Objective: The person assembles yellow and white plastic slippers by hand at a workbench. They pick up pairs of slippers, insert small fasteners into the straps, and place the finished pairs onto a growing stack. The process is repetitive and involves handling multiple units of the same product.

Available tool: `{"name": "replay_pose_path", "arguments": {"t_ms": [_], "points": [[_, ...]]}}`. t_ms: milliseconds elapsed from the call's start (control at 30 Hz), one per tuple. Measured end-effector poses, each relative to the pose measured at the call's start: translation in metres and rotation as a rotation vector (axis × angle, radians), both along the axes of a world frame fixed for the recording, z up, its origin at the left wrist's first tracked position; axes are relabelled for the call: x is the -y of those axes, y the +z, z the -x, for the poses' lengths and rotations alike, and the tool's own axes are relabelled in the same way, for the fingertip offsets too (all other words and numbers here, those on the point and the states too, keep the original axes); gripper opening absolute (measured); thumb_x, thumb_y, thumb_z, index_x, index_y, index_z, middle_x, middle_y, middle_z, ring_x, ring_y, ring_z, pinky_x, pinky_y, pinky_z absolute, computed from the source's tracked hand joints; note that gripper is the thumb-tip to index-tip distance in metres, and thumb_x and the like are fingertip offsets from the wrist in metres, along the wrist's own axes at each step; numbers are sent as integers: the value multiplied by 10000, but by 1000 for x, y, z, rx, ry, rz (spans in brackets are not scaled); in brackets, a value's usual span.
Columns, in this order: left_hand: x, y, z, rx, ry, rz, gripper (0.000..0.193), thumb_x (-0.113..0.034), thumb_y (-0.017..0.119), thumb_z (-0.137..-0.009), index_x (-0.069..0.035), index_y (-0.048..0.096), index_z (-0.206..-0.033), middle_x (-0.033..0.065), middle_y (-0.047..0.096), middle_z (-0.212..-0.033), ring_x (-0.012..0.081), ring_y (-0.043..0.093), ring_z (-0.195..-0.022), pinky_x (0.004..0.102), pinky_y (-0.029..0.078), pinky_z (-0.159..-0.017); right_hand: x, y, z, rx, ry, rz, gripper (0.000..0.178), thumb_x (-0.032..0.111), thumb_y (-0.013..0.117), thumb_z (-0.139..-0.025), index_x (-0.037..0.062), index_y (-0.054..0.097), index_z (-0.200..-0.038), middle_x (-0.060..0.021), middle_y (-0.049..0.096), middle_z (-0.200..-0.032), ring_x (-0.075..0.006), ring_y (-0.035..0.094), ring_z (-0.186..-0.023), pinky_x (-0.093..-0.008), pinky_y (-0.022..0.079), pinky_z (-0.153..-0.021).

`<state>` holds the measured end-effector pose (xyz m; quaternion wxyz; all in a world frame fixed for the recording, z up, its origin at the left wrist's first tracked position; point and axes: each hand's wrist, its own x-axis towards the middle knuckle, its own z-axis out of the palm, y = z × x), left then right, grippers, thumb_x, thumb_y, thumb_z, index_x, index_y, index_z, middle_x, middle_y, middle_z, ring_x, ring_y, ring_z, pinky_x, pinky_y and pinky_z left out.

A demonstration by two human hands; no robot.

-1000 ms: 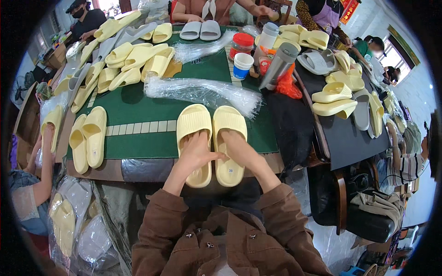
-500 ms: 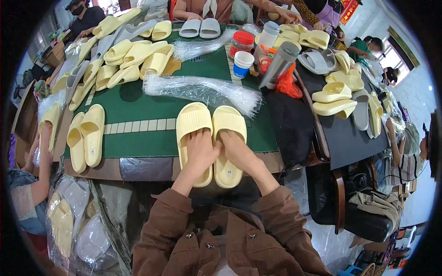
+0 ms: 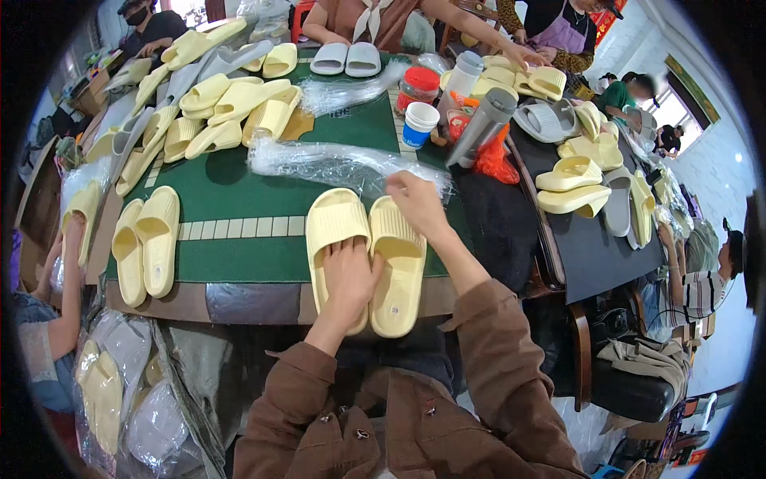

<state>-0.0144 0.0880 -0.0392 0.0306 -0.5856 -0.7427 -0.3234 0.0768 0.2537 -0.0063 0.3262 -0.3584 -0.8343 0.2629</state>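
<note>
A pair of pale yellow slippers stands side by side in front of me, heels reaching over the table's near edge. My left hand [image 3: 349, 275] has its fingers tucked under the strap of the left slipper [image 3: 335, 214], holding it. Above the toe of the right slipper [image 3: 396, 279] is my right hand [image 3: 419, 206], its fingers loosely bent and nothing visible in them. Its fingertips are close to a bundle of clear plastic bags [image 3: 335, 165] lying across the table. Another yellow pair [image 3: 157, 231] rests to the left.
Heaped yellow and grey slippers [image 3: 235, 104] cover the far left of the green table mat [image 3: 231, 255]. A white-blue cup [image 3: 419, 125], a red-lidded jar [image 3: 418, 86] and a steel flask [image 3: 487, 124] stand far right. More slippers lie on a black side table [image 3: 586, 255]. Several people sit around.
My right hand has come out of the right slipper and moved up and forward toward the plastic bags. My left hand stays in the left slipper.
</note>
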Motion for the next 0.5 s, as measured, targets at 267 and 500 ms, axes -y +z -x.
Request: {"name": "replay_pose_path", "arguments": {"t_ms": [267,500], "points": [[1,-3,3,70,5,27,405,-269,597,-815,60,588,-1051,221,610,-1061,381,516,-1074,494,336,-986,-9,-14,39,-84,22,324,200,126,650,-830,-23,657,-964,-125,687,-791,-207,679,-666,-331,541,-617],[0,-2,0,89,-23,-19,393,-249,599,-818,58,584,-1063,225,602,-1082,388,512,-1076,493,339,-976,-11,-10,40,-113,122,634,268,260,666,-855,3,689,-930,-18,619,-712,-83,538,-622,-245,436,-563]]}}
